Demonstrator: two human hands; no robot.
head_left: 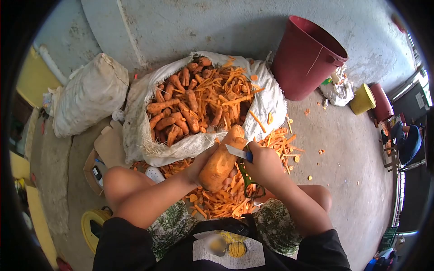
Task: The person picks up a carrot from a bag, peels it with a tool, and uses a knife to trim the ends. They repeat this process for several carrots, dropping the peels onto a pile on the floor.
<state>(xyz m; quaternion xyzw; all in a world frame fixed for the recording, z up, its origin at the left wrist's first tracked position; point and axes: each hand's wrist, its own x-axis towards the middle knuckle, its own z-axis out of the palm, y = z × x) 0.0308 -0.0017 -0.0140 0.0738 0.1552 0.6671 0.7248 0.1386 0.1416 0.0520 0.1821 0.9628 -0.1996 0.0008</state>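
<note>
Though stout, tapered carrot (218, 168) beneath metal blade (235, 151)

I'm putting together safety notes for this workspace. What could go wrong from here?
The knife in the right hand has its bare blade at the large carrot, which the bare left hand grips; a slip might cut those fingers.

Orange peelings lie strewn on the floor, so someone stepping there could slip.
</note>
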